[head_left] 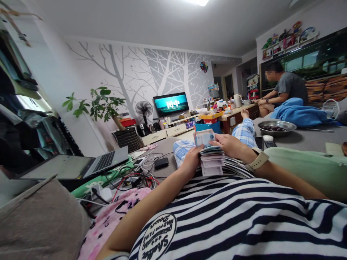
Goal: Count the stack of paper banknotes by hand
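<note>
I lie back in a striped shirt with both hands over my belly. My left hand (191,161) grips the left side of a thick stack of banknotes (211,159), fingers closed round it. My right hand (230,143), with a pale watch strap (258,159) on its wrist, pinches a bluish note (204,138) that stands bent up from the top of the stack. Beyond the hands stretch my legs in blue checked trousers (243,133).
An open laptop (81,165) sits to my left among cables and a black box (161,163). A metal bowl of dark fruit (276,127) and a remote (268,141) lie on the right. Another person (284,88) sits at a cluttered table. A lit TV (171,103) stands ahead.
</note>
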### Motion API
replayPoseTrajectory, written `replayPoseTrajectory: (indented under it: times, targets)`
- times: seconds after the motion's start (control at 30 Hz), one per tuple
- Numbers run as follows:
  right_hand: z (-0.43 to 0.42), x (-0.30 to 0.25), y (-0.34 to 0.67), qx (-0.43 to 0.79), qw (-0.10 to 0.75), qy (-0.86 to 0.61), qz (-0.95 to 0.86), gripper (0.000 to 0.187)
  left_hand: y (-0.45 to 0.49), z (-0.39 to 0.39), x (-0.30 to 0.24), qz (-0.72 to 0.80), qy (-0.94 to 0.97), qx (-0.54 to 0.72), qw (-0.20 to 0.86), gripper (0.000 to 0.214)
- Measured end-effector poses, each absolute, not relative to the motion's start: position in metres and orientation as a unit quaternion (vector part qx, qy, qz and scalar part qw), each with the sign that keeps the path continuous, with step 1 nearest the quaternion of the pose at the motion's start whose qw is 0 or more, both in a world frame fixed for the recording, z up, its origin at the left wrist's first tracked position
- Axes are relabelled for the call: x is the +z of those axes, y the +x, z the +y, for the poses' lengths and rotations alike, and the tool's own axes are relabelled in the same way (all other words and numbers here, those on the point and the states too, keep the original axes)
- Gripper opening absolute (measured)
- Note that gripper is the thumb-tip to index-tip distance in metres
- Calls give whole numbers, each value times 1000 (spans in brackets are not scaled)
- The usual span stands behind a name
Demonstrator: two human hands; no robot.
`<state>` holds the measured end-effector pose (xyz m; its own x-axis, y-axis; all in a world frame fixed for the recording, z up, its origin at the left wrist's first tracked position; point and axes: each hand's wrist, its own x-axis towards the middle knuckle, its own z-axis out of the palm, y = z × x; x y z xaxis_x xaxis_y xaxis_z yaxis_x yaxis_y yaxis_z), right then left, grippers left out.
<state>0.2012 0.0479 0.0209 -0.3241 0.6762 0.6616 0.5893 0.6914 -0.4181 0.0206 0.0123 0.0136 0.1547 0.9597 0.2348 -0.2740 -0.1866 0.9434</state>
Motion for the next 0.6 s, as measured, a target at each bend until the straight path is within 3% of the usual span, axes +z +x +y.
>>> replayPoseTrajectory:
  times: [0.27, 0.37, 0.6]
  targets:
    - [43, 34, 209, 11, 368, -418, -830, 35, 19, 10, 10, 310, 574, 528, 544, 33]
    - [36, 33, 201, 15, 402, -412, -818, 35, 17, 6, 7, 300, 552, 555, 545, 26]
    - [32, 19, 180, 85, 559, -366, -740, 28, 13, -6, 12, 323, 478, 627, 523, 30]
